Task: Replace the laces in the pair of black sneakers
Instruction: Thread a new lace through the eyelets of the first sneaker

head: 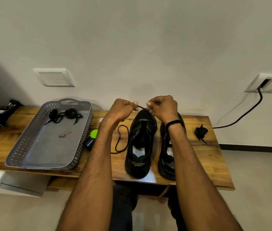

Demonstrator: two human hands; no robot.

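Resting in tray, two coiled laces

left hand curled, right hand curled, forearms outstretched

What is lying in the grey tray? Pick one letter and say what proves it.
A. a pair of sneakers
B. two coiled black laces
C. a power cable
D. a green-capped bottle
B: two coiled black laces lie at the far end of the grey tray, while the sneakers stand outside it on the table.
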